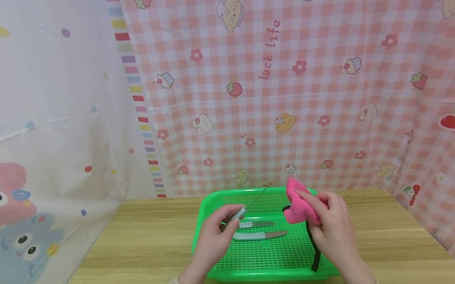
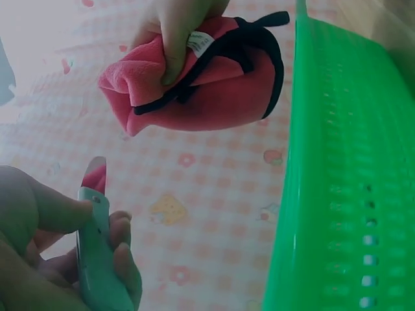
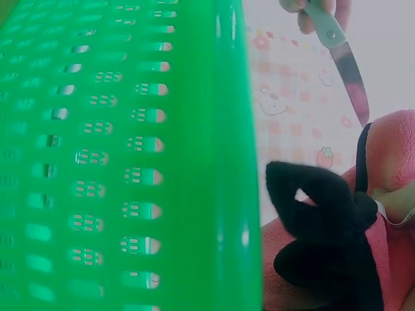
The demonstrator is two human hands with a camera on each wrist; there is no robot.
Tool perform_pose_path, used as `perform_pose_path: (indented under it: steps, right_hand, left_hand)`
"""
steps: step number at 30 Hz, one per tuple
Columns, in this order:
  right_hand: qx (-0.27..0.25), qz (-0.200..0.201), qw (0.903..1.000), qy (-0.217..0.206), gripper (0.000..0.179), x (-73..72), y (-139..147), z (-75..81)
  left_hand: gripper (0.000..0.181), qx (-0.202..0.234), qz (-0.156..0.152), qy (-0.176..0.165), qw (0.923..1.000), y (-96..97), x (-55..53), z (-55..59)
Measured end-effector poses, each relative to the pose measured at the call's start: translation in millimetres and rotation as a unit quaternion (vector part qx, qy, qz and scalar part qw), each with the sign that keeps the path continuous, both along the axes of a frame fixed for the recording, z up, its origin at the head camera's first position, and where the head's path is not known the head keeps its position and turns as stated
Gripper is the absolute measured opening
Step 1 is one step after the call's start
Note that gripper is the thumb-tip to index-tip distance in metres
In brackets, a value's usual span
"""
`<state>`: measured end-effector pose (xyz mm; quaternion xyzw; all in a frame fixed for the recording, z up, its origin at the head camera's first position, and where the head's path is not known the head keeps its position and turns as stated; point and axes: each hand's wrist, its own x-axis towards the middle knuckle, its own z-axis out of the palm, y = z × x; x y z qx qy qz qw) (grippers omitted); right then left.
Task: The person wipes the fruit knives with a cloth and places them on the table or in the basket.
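Note:
My left hand (image 1: 214, 235) pinches a small knife (image 1: 239, 212) by its pale handle, the thin blade slanting up and away to the right. In the left wrist view the thumb lies on the handle (image 2: 97, 259), with the fingers behind it. My right hand (image 1: 336, 224) grips a bunched pink cloth (image 1: 299, 210) with black edging; a dark strip of it hangs down. In the right wrist view the blade (image 3: 350, 81) points toward the cloth (image 3: 395, 149), its tip close to the black edging. Both hands are above a green plastic basket (image 1: 267, 275).
Inside the basket lie two more knives, a nearer one (image 1: 249, 236) and a farther one (image 1: 261, 223), blades to the right. The basket stands on a wooden table (image 1: 140, 251). Behind hangs a pink checked curtain (image 1: 215, 73); a white printed sheet (image 1: 55, 139) hangs at the left.

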<state>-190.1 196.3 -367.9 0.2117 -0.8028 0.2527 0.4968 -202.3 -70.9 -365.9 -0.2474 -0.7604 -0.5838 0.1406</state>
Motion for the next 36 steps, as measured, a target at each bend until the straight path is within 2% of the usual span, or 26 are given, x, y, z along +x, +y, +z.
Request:
perform_pose_path:
  steps: [3, 5, 8, 11, 14, 16, 19, 20, 22, 26, 30, 32, 35, 36]
  right_hand:
    - [-0.001, 0.003, 1.0, 0.0, 0.067, 0.8, 0, 0.3]
    - [-0.003, 0.006, 1.0, -0.004, 0.067, 1.4, -1, 0.9]
    - [-0.005, 0.009, 0.9999, -0.011, 0.067, 2.1, -2, 1.6]
    - [-0.004, 0.009, 0.9999, -0.013, 0.067, 2.4, -2, 1.6]
    - [-0.002, 0.009, 0.9999, -0.013, 0.067, 2.7, -3, 1.6]
    - [-0.002, 0.012, 0.9999, -0.011, 0.067, 2.8, -3, 1.6]
    - [0.0, 0.015, 0.9999, -0.007, 0.067, 2.7, -3, 1.2]
    - [0.001, 0.017, 0.9998, -0.006, 0.068, 2.6, -4, 0.9]
    - [0.003, 0.02, 0.9998, -0.001, 0.069, 2.2, -4, 0.0]
    - [0.003, 0.031, 0.9995, -0.004, 0.069, 3.1, -6, -0.4]
    - [0.0, 0.043, 0.9991, -0.004, 0.067, 6.3, -10, 2.5]
    - [0.001, 0.055, 0.9984, 0.009, 0.065, 7.2, -12, 4.7]
    - [0.02, 0.068, 0.9969, 0.036, 0.063, 7.7, -16, 8.4]
    - [0.031, 0.072, 0.9958, 0.048, 0.062, 7.6, -18, 9.6]
  left_hand:
    - [0.034, -0.024, 0.036, 0.075, 0.9962, 1.0, -1.0, -0.2]
    - [0.038, -0.047, 0.064, 0.145, 0.9862, 1.1, -3.2, -0.3]
    - [0.043, -0.078, 0.102, 0.255, 0.9583, 1.0, -6.7, 1.3]
    - [0.047, -0.103, 0.136, 0.322, 0.9312, 0.2, -8.4, 3.8]
    - [0.047, -0.14, 0.17, 0.362, 0.9059, -0.4, -8.4, 6.2]
    - [0.045, -0.17, 0.194, 0.391, 0.8833, -0.5, -8.7, 7.4]
    - [0.038, -0.21, 0.227, 0.437, 0.8447, 0.6, -8.9, 8.8]
    - [0.037, -0.221, 0.235, 0.448, 0.8338, 1.0, -9.0, 9.1]
    - [0.033, -0.231, 0.243, 0.468, 0.8177, 1.6, -10.0, 9.2]
    - [0.025, -0.235, 0.245, 0.501, 0.7965, 2.3, -13.1, 11.1]
    - [0.023, -0.241, 0.246, 0.535, 0.7718, 2.6, -15.8, 15.1]
    - [0.024, -0.255, 0.246, 0.546, 0.7592, 2.0, -16.7, 16.3]
    - [0.025, -0.284, 0.238, 0.547, 0.7504, 0.6, -16.9, 15.9]
    - [0.024, -0.294, 0.232, 0.546, 0.7497, 0.2, -16.9, 15.6]
